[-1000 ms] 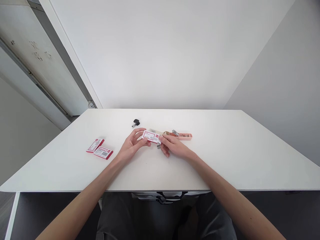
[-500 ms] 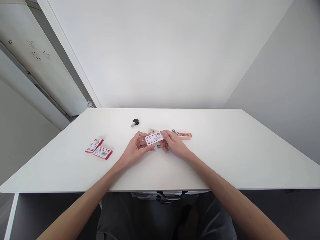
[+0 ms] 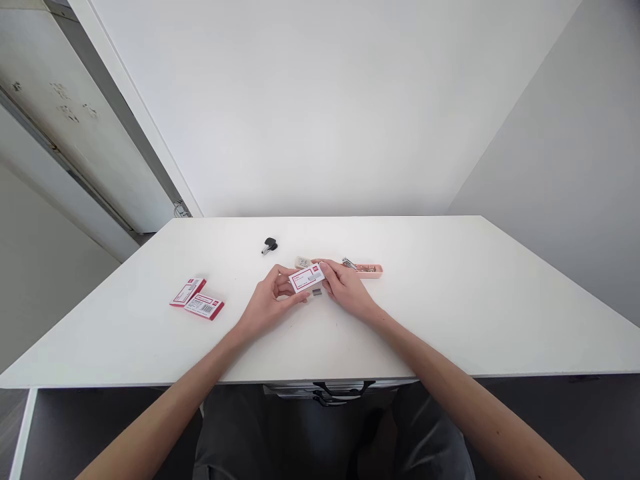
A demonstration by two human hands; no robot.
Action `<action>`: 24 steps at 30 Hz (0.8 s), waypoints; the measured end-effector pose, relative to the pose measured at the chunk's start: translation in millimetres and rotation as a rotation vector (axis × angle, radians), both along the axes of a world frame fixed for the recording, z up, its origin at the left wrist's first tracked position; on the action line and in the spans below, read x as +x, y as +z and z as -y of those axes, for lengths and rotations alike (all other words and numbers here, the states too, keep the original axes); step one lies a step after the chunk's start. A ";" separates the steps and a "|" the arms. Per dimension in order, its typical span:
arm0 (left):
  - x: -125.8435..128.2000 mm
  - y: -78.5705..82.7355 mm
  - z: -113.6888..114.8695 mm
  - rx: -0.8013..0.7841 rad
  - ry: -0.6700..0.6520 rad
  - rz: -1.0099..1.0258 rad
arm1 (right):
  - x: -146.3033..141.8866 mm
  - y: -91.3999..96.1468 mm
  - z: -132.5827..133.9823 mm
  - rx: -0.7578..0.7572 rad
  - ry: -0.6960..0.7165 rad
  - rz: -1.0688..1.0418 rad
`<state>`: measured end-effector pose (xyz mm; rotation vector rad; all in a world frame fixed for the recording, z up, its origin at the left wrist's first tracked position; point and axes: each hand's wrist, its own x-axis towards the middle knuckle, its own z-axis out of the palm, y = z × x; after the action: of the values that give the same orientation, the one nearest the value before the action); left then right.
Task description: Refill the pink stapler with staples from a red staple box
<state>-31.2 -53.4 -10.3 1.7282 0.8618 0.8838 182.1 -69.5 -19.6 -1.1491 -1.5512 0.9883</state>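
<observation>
A small white-and-red box (image 3: 307,278) is held up above the desk between both hands, its printed face toward me. My left hand (image 3: 274,293) grips its left end, thumb below and fingers behind. My right hand (image 3: 347,287) pinches the upper right corner with the thumb on the face; the other fingers are partly hidden. A short grey metal strip (image 3: 317,292), which looks like staples, lies on the desk just under the box. Behind the right hand is a pink tray-like item (image 3: 369,271) with small metal bits in it and a shiny metal piece (image 3: 349,264) at its left end.
Two more red-and-white boxes (image 3: 204,306) lie touching on the left of the white desk (image 3: 430,320). A small black-and-silver tool (image 3: 270,245) rests farther back. A beige block (image 3: 303,262) with dark print sits behind the held box. A wall (image 3: 320,133) rises at the desk's back edge.
The right fingers under the box have drawn in behind it, so the grey strip shows more fully. The box stays in both hands. The view has shifted slightly.
</observation>
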 end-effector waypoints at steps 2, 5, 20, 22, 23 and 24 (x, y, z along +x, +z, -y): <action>-0.1 0.7 1.5 0.027 0.031 -0.037 | -0.4 -1.7 -0.1 0.027 -0.027 0.042; 0.2 1.8 3.4 0.071 0.062 -0.072 | -0.6 -3.0 0.0 0.064 -0.051 0.082; 2.4 2.0 7.1 0.236 0.022 -0.178 | -0.6 8.4 4.5 -0.029 0.047 -0.081; 2.5 1.4 7.2 0.252 0.005 -0.172 | -0.3 8.0 4.9 -0.012 0.030 -0.058; 2.6 1.1 7.2 0.257 0.003 -0.170 | -0.2 7.6 4.9 0.004 0.024 -0.045; 2.7 0.8 7.1 0.260 0.003 -0.170 | -0.1 7.1 4.8 0.021 0.017 -0.031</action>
<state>-28.5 -60.5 -9.5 2.0510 0.8905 0.8912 182.0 -74.3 -12.4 -1.1026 -1.5452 0.9946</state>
